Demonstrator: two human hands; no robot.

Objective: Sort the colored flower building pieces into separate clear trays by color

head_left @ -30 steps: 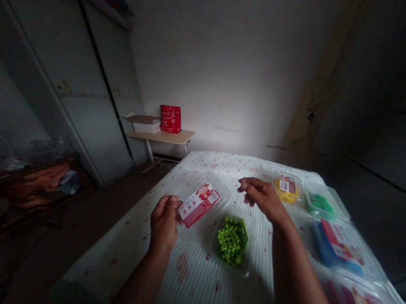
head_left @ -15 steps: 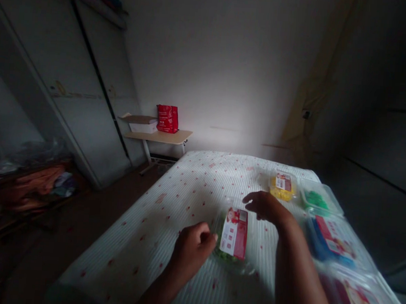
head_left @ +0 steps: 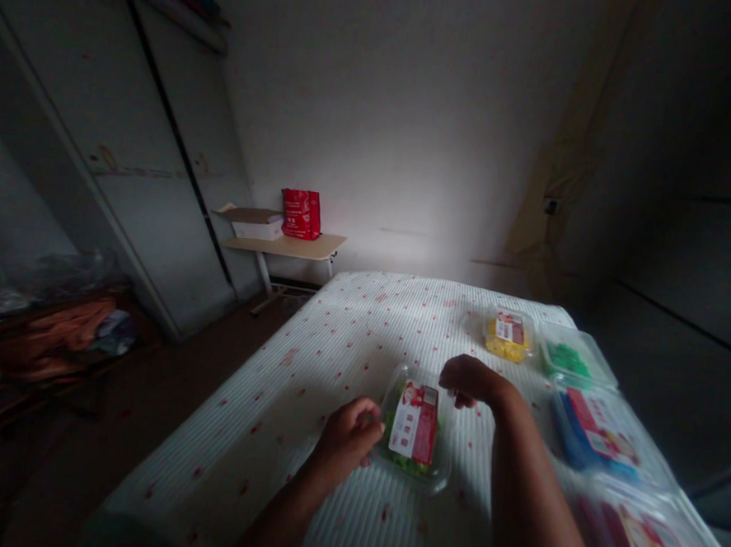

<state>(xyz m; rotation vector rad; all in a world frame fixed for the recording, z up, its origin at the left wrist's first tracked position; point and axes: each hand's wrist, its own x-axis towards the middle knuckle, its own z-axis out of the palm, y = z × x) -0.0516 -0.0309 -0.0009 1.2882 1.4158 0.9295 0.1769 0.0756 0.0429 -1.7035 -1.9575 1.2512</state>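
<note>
A clear plastic box [head_left: 412,473] with green contents and a red-and-white label lies in front of me on the striped, red-flecked bed cover. At its left rim is my left hand [head_left: 351,431], thumb and curled fingers closed on the edge. My right hand [head_left: 471,381] bends over the upper right corner, its fingers curled down at the rim; the fingertips are partly hidden. The lid looks closed over the green pieces.
Along the right side stand a box with yellow contents [head_left: 507,346], one with green pieces [head_left: 567,362], a blue one [head_left: 600,440] and a dark red one [head_left: 652,539]. A small table [head_left: 308,246] behind the bed carries a red bag [head_left: 302,213] and a white carton [head_left: 260,229].
The box with green contents, blurred before, has shifted slightly left and now looks sharp. My right hand has come down a little, its fingers more curled; my left hand has moved slightly left.
</note>
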